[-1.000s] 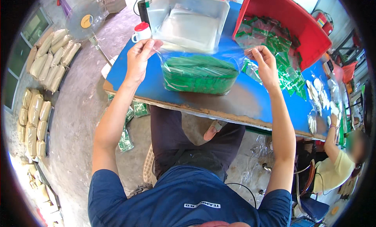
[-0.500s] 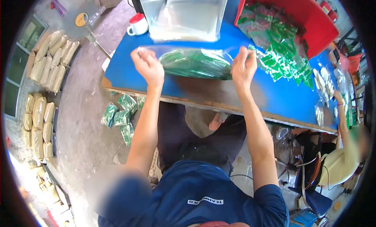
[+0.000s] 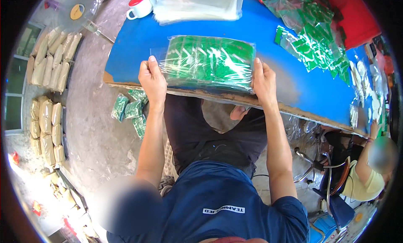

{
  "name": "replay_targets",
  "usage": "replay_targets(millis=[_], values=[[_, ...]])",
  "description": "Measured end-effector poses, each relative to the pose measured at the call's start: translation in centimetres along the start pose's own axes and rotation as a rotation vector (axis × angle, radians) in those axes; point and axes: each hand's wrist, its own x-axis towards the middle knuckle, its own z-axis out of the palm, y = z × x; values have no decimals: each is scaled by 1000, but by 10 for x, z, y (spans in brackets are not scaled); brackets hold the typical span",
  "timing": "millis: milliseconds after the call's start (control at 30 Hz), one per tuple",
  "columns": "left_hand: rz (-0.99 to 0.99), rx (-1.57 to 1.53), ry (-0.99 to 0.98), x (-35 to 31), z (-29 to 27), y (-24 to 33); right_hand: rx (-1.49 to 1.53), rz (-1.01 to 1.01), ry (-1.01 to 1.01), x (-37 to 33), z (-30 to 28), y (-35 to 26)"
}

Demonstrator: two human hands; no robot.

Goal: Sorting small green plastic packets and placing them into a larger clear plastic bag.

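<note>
A clear plastic bag (image 3: 210, 60) holds a row of flat green packets, side by side, at the front of the blue table (image 3: 138, 46). My left hand (image 3: 154, 83) pinches the bag's left end, its thumb upward and its fingers curled. At the other end, my right hand (image 3: 264, 81) grips the plastic the same way. Slack film sticks out beyond the packets near my left hand. Where the bag's underside meets the table, I cannot make out whether it touches.
A stack of clear bags (image 3: 197, 8) and a red-lidded white mug (image 3: 139, 7) stand behind. Loose green packets (image 3: 312, 46) spill from a red crate (image 3: 357, 16). Filled green bags (image 3: 133, 109) lie on the floor at left. Another person (image 3: 364, 180) sits at far right.
The bag has come nearer to me and turned its broad face up, so the packets' row now shows. Both hands moved slightly down with it, still holding its ends.
</note>
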Motion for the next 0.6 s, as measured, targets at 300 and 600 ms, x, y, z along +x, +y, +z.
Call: replay_targets(millis=[300,600], values=[[-120,272,-151,9,-14,-12,-74,113,-75,26,0,5],[284,211,-67,24,-23,81,-437,-470,282,5,11,-59]])
